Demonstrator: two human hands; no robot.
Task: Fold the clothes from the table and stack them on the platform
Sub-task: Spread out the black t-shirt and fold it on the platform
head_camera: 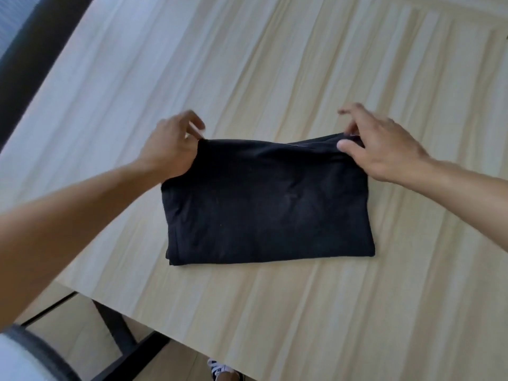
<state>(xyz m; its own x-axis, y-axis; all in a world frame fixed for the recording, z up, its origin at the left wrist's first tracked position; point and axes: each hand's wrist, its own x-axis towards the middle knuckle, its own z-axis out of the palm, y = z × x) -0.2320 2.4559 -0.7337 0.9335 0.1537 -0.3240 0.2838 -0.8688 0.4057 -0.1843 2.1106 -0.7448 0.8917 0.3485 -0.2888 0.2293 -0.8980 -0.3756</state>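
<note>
Both left hand (170, 145) and right hand (384, 145) pinch garment (269, 204) on table (302, 64).

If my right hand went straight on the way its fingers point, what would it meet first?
Probably nothing: the right hand, pinching the far edge of the folded black cloth garment, points away over the light wooden table, whose top looks free up to the picture's edge.

Plain black garment (268, 204) on pale, streaky wood-grain table (302, 64).
</note>
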